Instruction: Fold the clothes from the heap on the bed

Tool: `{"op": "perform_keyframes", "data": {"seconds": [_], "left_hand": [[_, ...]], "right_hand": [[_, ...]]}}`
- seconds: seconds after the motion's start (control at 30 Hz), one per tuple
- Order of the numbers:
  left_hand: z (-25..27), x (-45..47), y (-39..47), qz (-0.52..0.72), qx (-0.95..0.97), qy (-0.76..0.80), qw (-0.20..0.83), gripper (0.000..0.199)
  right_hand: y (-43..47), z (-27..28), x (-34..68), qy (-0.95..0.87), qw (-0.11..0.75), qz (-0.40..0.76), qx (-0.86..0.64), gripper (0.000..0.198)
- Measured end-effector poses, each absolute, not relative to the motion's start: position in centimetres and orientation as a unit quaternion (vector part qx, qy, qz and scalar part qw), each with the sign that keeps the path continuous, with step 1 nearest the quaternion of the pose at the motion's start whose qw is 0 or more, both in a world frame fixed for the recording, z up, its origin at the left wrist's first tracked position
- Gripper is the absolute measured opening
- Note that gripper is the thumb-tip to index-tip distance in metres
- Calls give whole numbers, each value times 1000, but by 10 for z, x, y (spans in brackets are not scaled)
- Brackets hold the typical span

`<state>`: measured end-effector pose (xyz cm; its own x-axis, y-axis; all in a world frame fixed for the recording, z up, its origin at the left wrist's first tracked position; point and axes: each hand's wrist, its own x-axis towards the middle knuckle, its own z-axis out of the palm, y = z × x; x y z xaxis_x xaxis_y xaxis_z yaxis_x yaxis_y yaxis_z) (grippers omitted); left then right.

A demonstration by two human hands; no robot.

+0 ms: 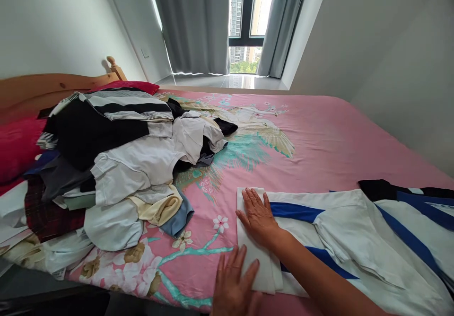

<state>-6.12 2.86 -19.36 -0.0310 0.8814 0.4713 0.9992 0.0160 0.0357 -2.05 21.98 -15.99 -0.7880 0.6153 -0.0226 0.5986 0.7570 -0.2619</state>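
A white garment with blue stripes (340, 212) lies spread on the right part of the bed, its left end turned over into a flat white band. My right hand (257, 216) rests palm down on that band, fingers spread, with the forearm crossing over the cloth. Lower down, my left hand (234, 280) is beside the near left edge of the band, fingers apart and holding nothing. Whether its thumb touches the fabric I cannot tell. Both hands are open. The garment's right end meets more white, blue and black clothing (422, 207), and where one piece stops is unclear.
A heap of loose clothes (135, 164) covers the left side of the bed. Under everything is a pink flowered sheet (319, 136). Red pillows (17, 148) lie against a wooden headboard (53, 86). Grey curtains (195, 22) hang by the window at the back.
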Motion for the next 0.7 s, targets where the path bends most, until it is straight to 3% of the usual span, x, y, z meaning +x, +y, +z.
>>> {"op": "perform_keyframes", "data": {"seconds": [0.2, 0.47, 0.57, 0.7], "left_hand": [[-192, -90, 25, -80, -604, -785, 116, 49], [-183, -98, 75, -52, -569, -820, 37, 48], [-198, -93, 88, -86, -578, -811, 34, 56], [-220, -71, 112, -229, -576, -782, 69, 72]], "right_hand": [[199, -162, 2, -935, 56, 164, -310, 57], [178, -157, 20, -896, 153, 253, -330, 49], [172, -157, 22, -869, 184, 316, -332, 49], [179, -148, 33, -768, 300, 463, -326, 46]]}}
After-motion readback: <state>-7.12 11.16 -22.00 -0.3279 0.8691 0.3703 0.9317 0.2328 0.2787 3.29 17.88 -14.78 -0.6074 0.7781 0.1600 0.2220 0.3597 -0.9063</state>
